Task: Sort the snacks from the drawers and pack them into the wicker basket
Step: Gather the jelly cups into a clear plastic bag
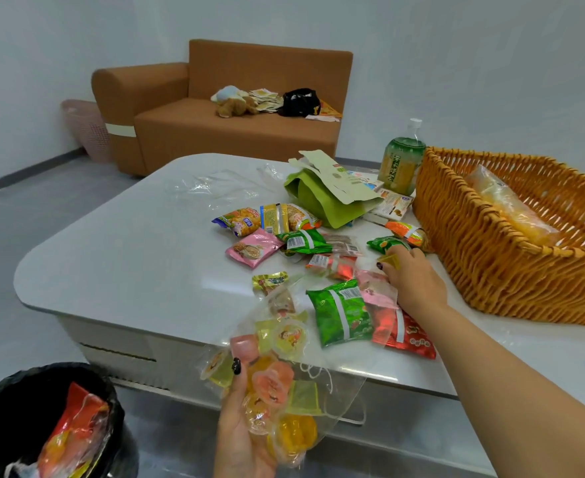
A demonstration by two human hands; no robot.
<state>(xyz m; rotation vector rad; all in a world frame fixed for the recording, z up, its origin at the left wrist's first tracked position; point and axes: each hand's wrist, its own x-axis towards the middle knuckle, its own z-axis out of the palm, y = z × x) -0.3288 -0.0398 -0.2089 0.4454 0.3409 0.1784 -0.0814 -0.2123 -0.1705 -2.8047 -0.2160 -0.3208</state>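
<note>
Left hand (239, 432): our fingers curl round a clear bag of jelly cups (274, 384), held off the table's near edge. Right hand (412, 274): our fingertips pinch one small yellow jelly cup (389, 261) above the scattered snack packets (343, 312). Wicker basket (491, 257): at 3 o'clock of that hand, just beside it, one clear packet inside. White table (129, 243): bare surface toward 9 o'clock.
</note>
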